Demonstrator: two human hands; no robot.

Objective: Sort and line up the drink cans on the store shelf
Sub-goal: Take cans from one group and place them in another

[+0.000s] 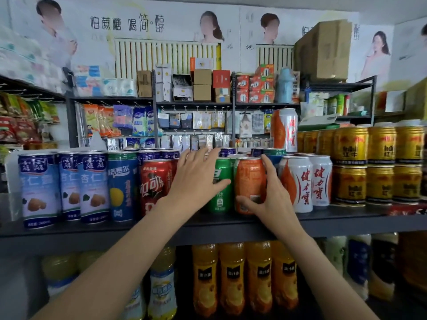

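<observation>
On the dark shelf [346, 221], my right hand [268, 199] grips an orange can [249, 179] at the front, thumb under its lower left side and fingers round its right side. My left hand [196, 179] reaches over the row with straight, spread fingers, its thumb lying across a green can [221, 192] just left of the orange one. A red cola can [154, 183] stands left of that hand. Two white-and-orange cans [305, 181] stand right of the orange can, and a third [285, 130] is stacked above them.
Three pale blue almond-drink cans [62, 185] and a blue lemon can [122, 185] fill the shelf's left. Gold cans [379, 165] are stacked two high at the right. More cans stand behind the front row. Orange juice bottles [245, 278] fill the shelf below.
</observation>
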